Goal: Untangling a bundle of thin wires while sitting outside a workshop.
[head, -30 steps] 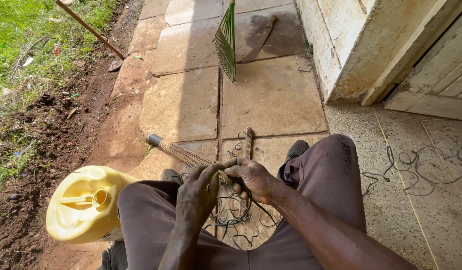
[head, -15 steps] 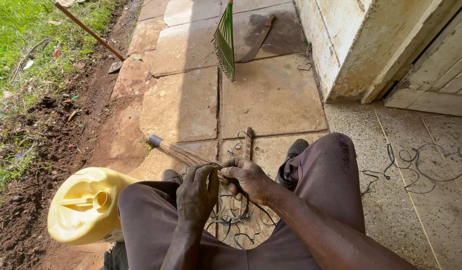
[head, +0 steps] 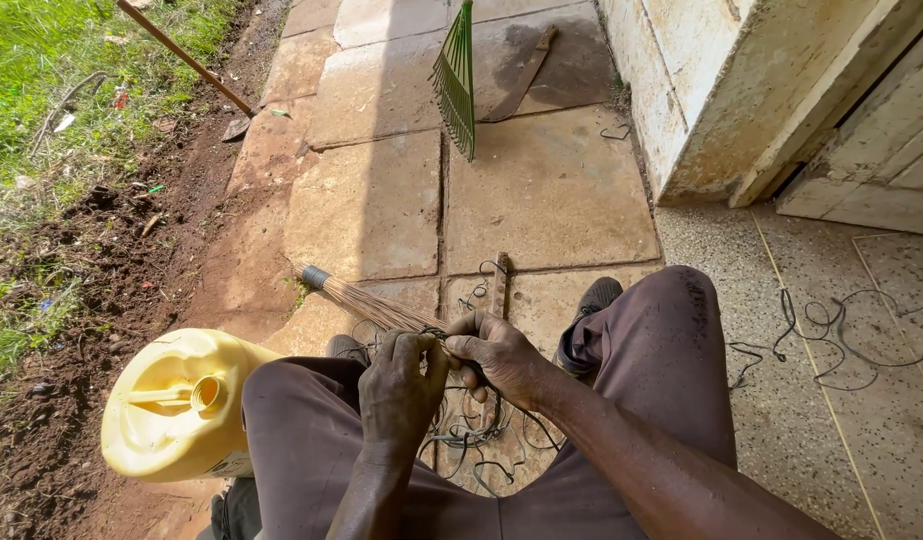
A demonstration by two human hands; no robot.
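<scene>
I sit with my knees apart over a paved path. A bundle of thin brown broom sticks (head: 367, 305), bound near its far tip with a dark band, slants up and left from my hands. My left hand (head: 402, 385) is closed around the bundle's near end. My right hand (head: 502, 355) grips the same end from the right and pinches a thin dark wire at the bundle. Loose dark wire (head: 472, 435) lies tangled on the ground between my legs.
A yellow jerrycan (head: 177, 405) lies by my left knee. A green rake head (head: 457, 75) hangs over the slabs ahead, a flat blade (head: 522, 75) beside it. More wire (head: 842, 335) trails on the right floor. Building wall stands right, soil and grass left.
Both hands stay on the bundle's near end, with small finger shifts; the left hand has closed more over the sticks. The bundle keeps its slant.
</scene>
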